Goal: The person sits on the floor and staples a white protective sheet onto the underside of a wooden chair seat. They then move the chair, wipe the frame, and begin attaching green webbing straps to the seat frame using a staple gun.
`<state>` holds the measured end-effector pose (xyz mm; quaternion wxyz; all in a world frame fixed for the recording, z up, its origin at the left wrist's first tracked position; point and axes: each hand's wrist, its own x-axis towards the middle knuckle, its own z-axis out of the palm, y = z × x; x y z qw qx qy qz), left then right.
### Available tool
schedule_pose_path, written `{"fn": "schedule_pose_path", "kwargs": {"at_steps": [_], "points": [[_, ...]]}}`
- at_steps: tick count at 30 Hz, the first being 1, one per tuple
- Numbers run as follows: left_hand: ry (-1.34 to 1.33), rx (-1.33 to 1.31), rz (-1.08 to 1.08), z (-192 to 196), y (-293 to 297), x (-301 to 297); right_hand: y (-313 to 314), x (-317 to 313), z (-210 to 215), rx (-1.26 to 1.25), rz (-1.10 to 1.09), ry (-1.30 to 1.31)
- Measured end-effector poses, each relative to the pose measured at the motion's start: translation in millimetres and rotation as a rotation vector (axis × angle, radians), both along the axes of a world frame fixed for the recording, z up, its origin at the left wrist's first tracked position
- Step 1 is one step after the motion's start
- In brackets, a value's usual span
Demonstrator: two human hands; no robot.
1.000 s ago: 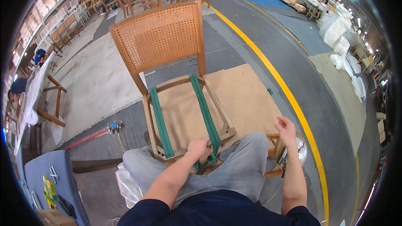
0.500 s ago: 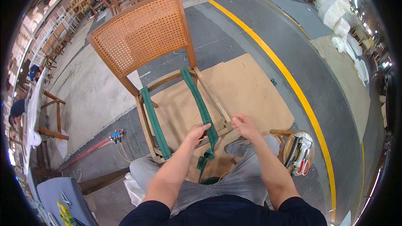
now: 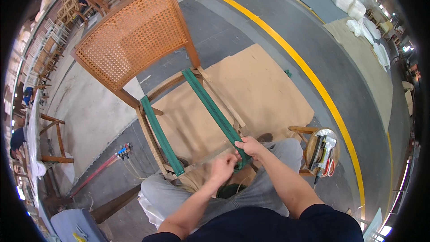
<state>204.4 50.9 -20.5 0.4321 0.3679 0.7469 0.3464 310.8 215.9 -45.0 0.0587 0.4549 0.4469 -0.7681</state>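
Both grips closed on the right green webbing strap point(image 3: 214, 110) at the front rail of the chair frame point(image 3: 154, 136): right hand point(image 3: 251, 147) pinches the strap end, left hand point(image 3: 222, 169) just beside it, touching. Second green strap point(image 3: 161, 136) runs parallel, left of it. Cane chair back point(image 3: 132, 36) behind. Cardboard sheet point(image 3: 268, 94) under the frame. Stool with tool point(image 3: 321, 150) right of the frame.

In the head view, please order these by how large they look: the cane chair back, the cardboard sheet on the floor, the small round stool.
1. cardboard sheet
2. cane chair back, though nearness and lens bending may flatter it
3. small round stool
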Motion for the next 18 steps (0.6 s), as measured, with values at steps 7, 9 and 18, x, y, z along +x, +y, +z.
{"fn": "schedule_pose_path", "kwargs": {"at_steps": [7,9,18], "points": [[0.581,-0.15,-0.178,-7.5,26.1,-65.7,-34.5,-0.3,-6.0,0.088,0.113,-0.06],[0.473,-0.227,-0.268,-8.8,34.6,-61.9,-34.0,8.5,-18.2,0.114,0.16,-0.097],[0.517,-0.283,-0.411,-0.2,46.0,-53.4,-20.4,7.6,-48.5,0.326,0.275,-0.181]]}}
